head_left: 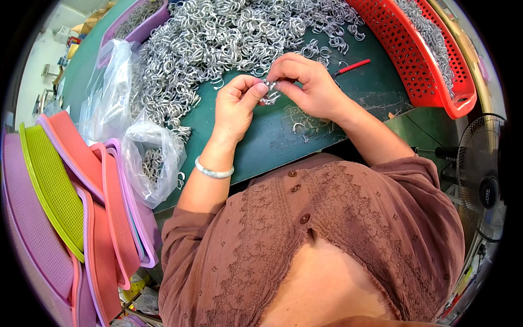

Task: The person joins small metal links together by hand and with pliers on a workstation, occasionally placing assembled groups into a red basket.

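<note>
Close to the table's near edge, my left hand [235,106] pinches a small cluster of silvery ring-shaped metal pieces [271,98] between thumb and fingers. From the other side, my right hand [306,84] has its thumb and fingertips closed on the same cluster. Exactly how the pieces join is too small to make out. Just beyond both hands spreads a large heap of similar grey open rings [218,41]. A thin red-handled tool [353,67] lies to the right of my right hand, its dark tip pointing toward that hand.
Clear plastic bags stand at the left, the nearer bag [155,163] holding rings. A red perforated basket [403,54] and a purple tub [133,24] contain grey pieces. Colourful stacked baskets [60,191] crowd the left; a fan [482,185] stands right. Scraps litter the green tabletop [261,141].
</note>
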`<state>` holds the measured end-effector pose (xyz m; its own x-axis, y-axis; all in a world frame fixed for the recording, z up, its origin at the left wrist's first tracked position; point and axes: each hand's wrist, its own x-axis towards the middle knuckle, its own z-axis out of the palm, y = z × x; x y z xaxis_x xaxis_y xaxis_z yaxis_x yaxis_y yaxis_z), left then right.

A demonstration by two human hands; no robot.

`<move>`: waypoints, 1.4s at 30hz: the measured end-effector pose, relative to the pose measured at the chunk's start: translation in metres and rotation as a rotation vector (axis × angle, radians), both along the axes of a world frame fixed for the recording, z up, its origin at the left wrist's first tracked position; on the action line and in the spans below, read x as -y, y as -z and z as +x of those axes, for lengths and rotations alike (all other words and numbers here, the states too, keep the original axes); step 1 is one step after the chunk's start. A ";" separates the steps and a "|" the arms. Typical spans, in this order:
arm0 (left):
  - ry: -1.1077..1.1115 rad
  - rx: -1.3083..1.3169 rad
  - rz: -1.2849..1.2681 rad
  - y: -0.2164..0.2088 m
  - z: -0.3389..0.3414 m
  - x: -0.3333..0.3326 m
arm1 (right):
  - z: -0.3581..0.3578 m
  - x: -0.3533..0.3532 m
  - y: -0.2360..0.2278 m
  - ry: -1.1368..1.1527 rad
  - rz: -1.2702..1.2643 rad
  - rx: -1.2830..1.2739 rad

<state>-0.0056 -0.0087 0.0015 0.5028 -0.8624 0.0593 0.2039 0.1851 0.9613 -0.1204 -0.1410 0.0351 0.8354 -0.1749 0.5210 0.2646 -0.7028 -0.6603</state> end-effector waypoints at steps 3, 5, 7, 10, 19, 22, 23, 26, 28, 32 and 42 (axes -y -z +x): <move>0.035 -0.028 -0.017 -0.003 -0.001 -0.001 | 0.002 -0.001 -0.003 -0.048 0.364 -0.089; 0.044 -0.044 -0.031 -0.007 -0.003 -0.001 | 0.002 0.000 -0.002 -0.093 0.741 -0.201; 0.129 0.017 -0.021 -0.012 -0.005 -0.003 | 0.003 0.002 0.001 -0.064 0.827 -0.203; 0.146 0.042 -0.050 -0.015 -0.007 -0.003 | 0.004 0.002 0.000 -0.055 0.877 -0.212; 0.111 0.013 -0.097 -0.016 -0.002 -0.003 | 0.009 -0.002 -0.004 -0.033 0.929 -0.220; 0.113 0.074 -0.065 -0.014 0.000 -0.004 | 0.010 -0.004 -0.004 -0.017 0.920 -0.233; 0.099 0.016 -0.051 -0.014 0.002 -0.003 | 0.010 -0.004 -0.004 -0.014 0.927 -0.239; 0.063 -0.003 0.003 -0.014 0.002 -0.003 | 0.011 -0.005 0.000 -0.030 0.923 -0.251; 0.041 0.035 0.041 -0.013 0.002 -0.003 | 0.011 -0.007 -0.001 -0.017 0.915 -0.260; 0.026 0.224 0.111 -0.011 0.003 -0.003 | 0.011 -0.010 -0.002 0.011 0.901 -0.295; 0.103 0.304 0.209 -0.010 0.011 -0.007 | 0.008 -0.005 -0.007 -0.052 0.822 -0.358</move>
<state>0.0057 -0.0015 0.0119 0.3992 -0.9168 0.0100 -0.0885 -0.0277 0.9957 -0.1120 -0.1361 0.0424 0.9411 -0.3352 -0.0450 -0.0352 0.0352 -0.9988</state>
